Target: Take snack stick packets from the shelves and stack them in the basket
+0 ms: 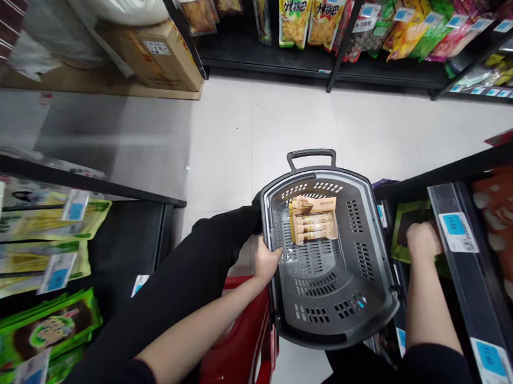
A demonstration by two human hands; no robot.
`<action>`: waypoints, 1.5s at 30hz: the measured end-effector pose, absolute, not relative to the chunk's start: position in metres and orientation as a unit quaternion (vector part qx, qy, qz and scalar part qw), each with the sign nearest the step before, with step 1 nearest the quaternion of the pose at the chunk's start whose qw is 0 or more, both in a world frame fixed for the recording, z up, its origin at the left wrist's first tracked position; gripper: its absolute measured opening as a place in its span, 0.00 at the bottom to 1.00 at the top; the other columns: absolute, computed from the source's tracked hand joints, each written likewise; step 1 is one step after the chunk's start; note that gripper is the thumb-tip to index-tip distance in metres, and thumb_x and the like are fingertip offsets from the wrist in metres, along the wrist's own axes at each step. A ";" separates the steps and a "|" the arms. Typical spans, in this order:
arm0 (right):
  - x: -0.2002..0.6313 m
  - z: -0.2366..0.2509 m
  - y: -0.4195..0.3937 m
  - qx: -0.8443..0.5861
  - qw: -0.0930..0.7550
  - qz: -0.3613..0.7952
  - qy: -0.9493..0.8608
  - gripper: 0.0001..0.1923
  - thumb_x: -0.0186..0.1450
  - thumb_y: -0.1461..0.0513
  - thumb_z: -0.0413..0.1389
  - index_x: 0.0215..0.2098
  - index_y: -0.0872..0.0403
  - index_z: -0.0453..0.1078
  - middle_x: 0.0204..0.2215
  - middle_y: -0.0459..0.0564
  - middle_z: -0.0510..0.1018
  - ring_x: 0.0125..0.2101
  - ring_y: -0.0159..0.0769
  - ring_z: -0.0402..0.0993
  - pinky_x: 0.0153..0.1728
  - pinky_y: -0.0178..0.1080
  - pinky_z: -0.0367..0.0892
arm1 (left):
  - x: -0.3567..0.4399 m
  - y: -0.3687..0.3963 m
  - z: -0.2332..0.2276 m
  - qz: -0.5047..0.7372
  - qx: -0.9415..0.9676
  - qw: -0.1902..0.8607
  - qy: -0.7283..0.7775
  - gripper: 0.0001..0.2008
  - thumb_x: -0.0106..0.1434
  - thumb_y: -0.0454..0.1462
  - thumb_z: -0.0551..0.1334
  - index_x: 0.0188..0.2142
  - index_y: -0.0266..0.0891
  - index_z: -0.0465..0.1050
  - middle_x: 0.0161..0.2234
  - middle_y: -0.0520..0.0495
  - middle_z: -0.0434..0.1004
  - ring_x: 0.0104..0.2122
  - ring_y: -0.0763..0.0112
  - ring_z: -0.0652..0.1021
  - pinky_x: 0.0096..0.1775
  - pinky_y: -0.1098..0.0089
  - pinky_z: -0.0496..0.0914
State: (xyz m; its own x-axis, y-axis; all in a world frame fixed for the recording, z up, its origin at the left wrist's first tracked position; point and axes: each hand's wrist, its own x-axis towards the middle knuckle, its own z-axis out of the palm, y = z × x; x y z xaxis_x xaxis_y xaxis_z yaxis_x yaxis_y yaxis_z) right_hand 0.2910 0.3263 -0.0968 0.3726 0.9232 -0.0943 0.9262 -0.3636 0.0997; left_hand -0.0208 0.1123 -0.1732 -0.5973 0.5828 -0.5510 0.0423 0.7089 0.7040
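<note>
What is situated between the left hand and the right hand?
In the head view, the dark basket, with tan packages inside, lies between the left hand, which grips it, and the right hand at a green package.

Bare forearms [211, 322] [429, 307] reach forward, well apart, hands [267, 261] [423, 241] curled.

The basket [345, 261] is dark grey, with a pale grey line near its edge and rows of little slots. The snack packs [314, 220] in it are tan and yellow. The packet [402, 227] on the right is dark green. The 2 sleeves [439, 371] look black. The cloth [6, 17] is dark red with white stripes.
</note>
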 end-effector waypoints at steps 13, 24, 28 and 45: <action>0.243 -0.072 0.278 0.432 0.052 0.094 0.896 0.20 0.62 0.68 0.43 0.51 0.54 0.63 0.31 0.56 0.72 0.33 0.39 0.66 0.35 0.40 0.58 | -0.021 0.113 -0.175 0.315 0.191 0.398 0.840 0.21 0.49 0.32 0.62 0.43 0.39 0.61 0.39 0.43 0.75 0.39 0.65 0.77 0.38 0.70 0.69; 0.292 -0.082 0.191 0.847 0.060 -0.057 0.525 0.38 0.58 0.51 0.50 0.60 0.61 0.46 0.33 0.62 0.75 0.31 0.50 0.74 0.30 0.44 0.65 | -0.021 0.115 -0.170 0.308 0.204 0.395 0.841 0.20 0.50 0.32 0.62 0.43 0.38 0.61 0.39 0.42 0.75 0.39 0.64 0.76 0.39 0.69 0.69; 0.332 -0.098 0.222 0.849 0.066 -0.100 0.514 0.28 0.58 0.51 0.49 0.52 0.59 0.62 0.35 0.61 0.76 0.34 0.50 0.73 0.34 0.43 0.64 | -0.021 0.115 -0.171 0.313 0.200 0.395 0.840 0.20 0.49 0.31 0.62 0.42 0.38 0.61 0.40 0.42 0.75 0.40 0.64 0.76 0.40 0.68 0.69; 0.299 -0.072 0.181 0.838 -0.063 -0.060 0.539 0.25 0.57 0.54 0.51 0.47 0.62 0.65 0.35 0.64 0.75 0.36 0.51 0.72 0.34 0.45 0.63 | -0.023 0.120 -0.151 0.210 0.245 0.407 0.854 0.28 0.53 0.36 0.60 0.52 0.34 0.52 0.50 0.32 0.66 0.49 0.55 0.70 0.47 0.61 0.64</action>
